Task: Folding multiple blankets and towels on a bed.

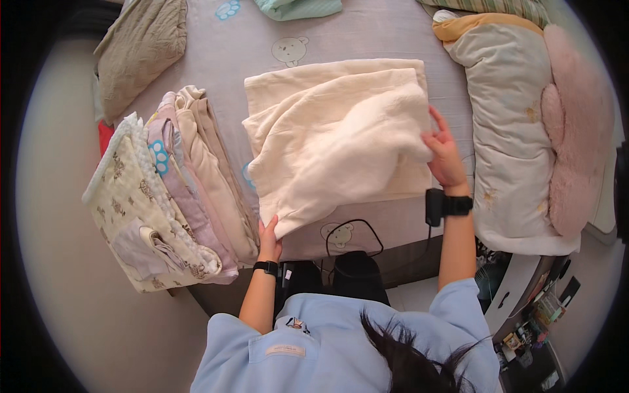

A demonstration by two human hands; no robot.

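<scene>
A cream cloth, like a soft blanket (341, 131), lies in folded layers on the bed in front of me. Its top layer is lifted and billows between my hands. My left hand (270, 241) is closed on the near left corner, thumb on top. At the right edge, my right hand (447, 157) pinches the cloth between thumb and fingers; part of the fingers is hidden behind the fabric. Just left of the blanket stands a row of folded cloths (203, 177) in cream, tan and lilac, with a patterned, bobble-edged blanket (124, 203) at its outer side.
A long whitish pillow (511, 131) and a pink fluffy cushion (576, 137) line the right side. A beige cushion (144, 52) sits far left, a mint cloth (298, 6) at the far edge. A black cable loop (354, 223) lies near the bed's front edge.
</scene>
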